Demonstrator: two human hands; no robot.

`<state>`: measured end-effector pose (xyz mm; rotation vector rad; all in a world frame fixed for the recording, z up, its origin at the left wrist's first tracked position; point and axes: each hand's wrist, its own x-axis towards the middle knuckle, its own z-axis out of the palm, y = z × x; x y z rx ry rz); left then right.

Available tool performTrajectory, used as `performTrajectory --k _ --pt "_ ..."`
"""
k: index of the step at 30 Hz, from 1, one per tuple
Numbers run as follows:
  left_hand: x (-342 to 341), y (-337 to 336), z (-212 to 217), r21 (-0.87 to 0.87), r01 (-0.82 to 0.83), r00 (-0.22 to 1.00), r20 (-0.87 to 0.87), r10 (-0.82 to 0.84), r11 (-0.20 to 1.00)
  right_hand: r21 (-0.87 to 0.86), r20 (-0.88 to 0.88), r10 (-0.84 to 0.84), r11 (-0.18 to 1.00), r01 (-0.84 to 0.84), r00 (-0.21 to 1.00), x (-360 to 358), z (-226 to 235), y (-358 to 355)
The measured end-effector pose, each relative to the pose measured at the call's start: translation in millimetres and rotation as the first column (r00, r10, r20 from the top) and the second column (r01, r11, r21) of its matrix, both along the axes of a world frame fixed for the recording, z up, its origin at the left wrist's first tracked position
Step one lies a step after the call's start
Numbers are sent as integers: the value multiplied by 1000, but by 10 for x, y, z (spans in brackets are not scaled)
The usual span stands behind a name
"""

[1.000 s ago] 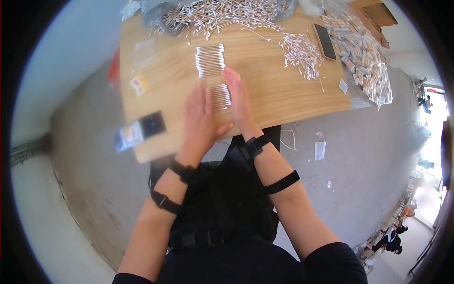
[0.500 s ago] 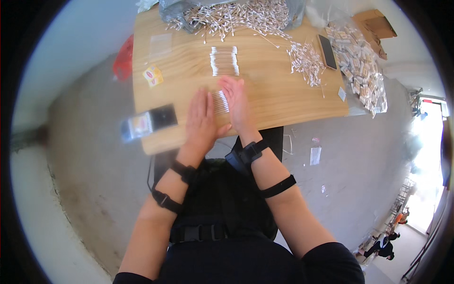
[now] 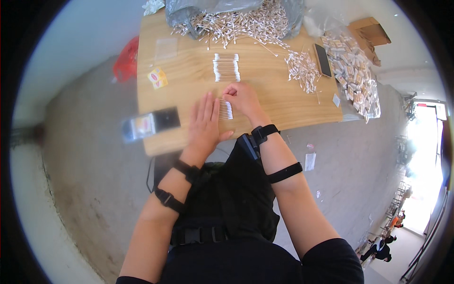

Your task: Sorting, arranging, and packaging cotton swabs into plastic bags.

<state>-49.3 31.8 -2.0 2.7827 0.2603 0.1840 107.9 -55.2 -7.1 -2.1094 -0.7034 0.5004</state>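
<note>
Keeping my left hand (image 3: 204,118) flat, its fingers straight and grasping nothing, I have its inner edge along the left side of a short row of thin wooden-stick cotton swabs with white tips (image 3: 227,110) on the pale wood-grain surface (image 3: 279,106). My right hand (image 3: 243,98) is bent over the far end of that row, thumb and index drawn together; I cannot tell whether a swab is between them. Just beyond lies a neat block of parallel swabs (image 3: 227,67), their fluffy heads lined up in two white edges. At the far edge, a crinkled grey translucent plastic bag (image 3: 178,14) spills a tangled heap of swabs (image 3: 246,26), and a smaller loose pile (image 3: 301,70) sits to the right, beside a black rectangular phone (image 3: 323,60). Next to the phone, a clear, glossy plastic bag (image 3: 377,107) is full of small bundles with tan and white showing. To the left are yellow-and-white printed cards (image 3: 157,78) bearing a red oval emblem, a thin translucent film rectangle (image 3: 166,48), and a blurred dark flat packet (image 3: 165,118) with a white and yellow label, overhanging the edge. Its print is too blurred to read.
</note>
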Motion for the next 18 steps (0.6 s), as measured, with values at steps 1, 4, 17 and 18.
performTrajectory --k 1,4,17,18 --pt "-1 -6 14 4 -13 1000 -6 13 1000 -2 7 7 1000 -7 1000 5 9 1" --pt "0 -24 4 1 -21 1000 3 21 1000 -6 19 39 999 -39 999 41 32 -28" --pt "-11 -47 71 -88 -61 998 1 61 994 620 -483 -209 604 501 850 -493 -156 44" --pt "1 -87 107 -58 -79 997 -29 78 995 616 -485 -210 607 502 849 -526 -163 32"
